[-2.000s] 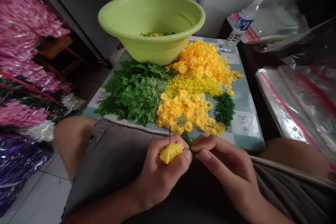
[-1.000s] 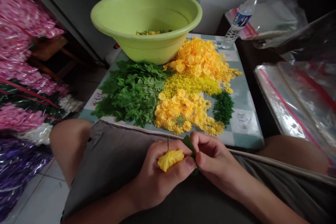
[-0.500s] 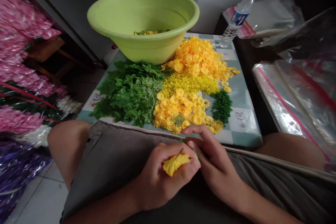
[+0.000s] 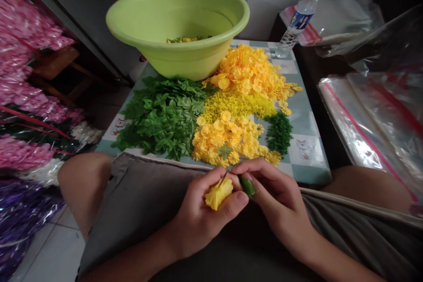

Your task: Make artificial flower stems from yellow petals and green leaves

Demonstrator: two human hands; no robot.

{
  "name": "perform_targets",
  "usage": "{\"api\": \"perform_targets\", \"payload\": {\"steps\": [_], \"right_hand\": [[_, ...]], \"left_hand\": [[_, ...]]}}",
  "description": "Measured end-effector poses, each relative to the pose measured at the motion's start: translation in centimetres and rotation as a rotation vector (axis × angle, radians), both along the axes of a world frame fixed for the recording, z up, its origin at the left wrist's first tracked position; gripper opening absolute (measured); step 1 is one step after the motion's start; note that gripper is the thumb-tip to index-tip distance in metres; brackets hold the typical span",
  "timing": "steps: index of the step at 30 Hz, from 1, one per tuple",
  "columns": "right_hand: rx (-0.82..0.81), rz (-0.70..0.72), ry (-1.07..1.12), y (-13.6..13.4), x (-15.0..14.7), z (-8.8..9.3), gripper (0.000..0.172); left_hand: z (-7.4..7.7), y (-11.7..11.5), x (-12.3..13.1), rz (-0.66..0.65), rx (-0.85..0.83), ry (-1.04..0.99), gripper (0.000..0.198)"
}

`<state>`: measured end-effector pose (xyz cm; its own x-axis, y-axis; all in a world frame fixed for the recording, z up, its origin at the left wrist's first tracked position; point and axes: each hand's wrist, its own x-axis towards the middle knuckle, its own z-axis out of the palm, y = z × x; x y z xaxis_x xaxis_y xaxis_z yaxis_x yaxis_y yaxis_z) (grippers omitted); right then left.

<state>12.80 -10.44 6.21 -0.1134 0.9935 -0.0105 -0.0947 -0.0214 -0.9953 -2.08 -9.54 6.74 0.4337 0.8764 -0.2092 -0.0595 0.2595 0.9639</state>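
Observation:
Over my lap, my left hand (image 4: 201, 216) is closed around a yellow artificial flower (image 4: 218, 194) with a thin stem poking up from it. My right hand (image 4: 274, 198) meets it from the right, pinching a small green leaf piece (image 4: 246, 186) against the flower's stem. Both hands hover just in front of the low table's near edge (image 4: 310, 176).
On the table lie a heap of green leaves (image 4: 161, 119), yellow petal piles (image 4: 228, 136), orange-yellow flowers (image 4: 251, 70), fine yellow bits (image 4: 238, 103) and small dark green pieces (image 4: 280, 132). A lime basin (image 4: 178, 26) stands behind. A water bottle (image 4: 297, 17), plastic bags (image 4: 373, 128) right, pink flower bundles (image 4: 29, 53) left.
My right hand has shifted from gripping the leaf below the flower to pinching it at the stem; the flower turned slightly in my left hand. The view drifted a little.

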Motion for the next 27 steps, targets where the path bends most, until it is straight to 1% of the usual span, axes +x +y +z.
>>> {"api": "perform_targets", "payload": {"steps": [4, 7, 12, 14, 18, 21, 24, 27], "right_hand": [[0.027, 0.002, -0.03, 0.01, 0.12, 0.02, 0.016], [0.074, -0.003, -0.081, -0.15, 0.04, 0.04, 0.016], [0.187, -0.019, -0.195, -0.36, -0.01, 0.26, 0.015], [0.199, -0.011, -0.208, -0.39, 0.12, 0.4, 0.015], [0.172, 0.043, -0.162, -0.44, 0.49, 0.54, 0.023], [0.078, 0.082, -0.041, -0.48, 0.65, 0.35, 0.026], [-0.034, 0.12, 0.103, -0.5, 0.67, 0.02, 0.025], [-0.074, 0.14, 0.182, -0.47, 0.67, -0.19, 0.021]], "left_hand": [[-0.2, -0.01, -0.01, -0.009, -0.084, -0.067, 0.022], [-0.32, -0.05, -0.02, 0.015, -0.113, -0.054, 0.025], [-0.35, -0.11, 0.08, 0.051, -0.161, -0.041, 0.022], [-0.26, -0.06, 0.15, 0.07, -0.167, -0.047, 0.02], [0.14, 0.15, 0.21, 0.118, -0.144, -0.021, 0.018], [0.31, 0.16, 0.16, 0.132, -0.144, -0.041, 0.022], [0.04, 0.0, 0.02, 0.171, -0.181, -0.083, 0.023], [-0.52, -0.14, -0.17, 0.195, -0.227, -0.118, 0.025]]}}
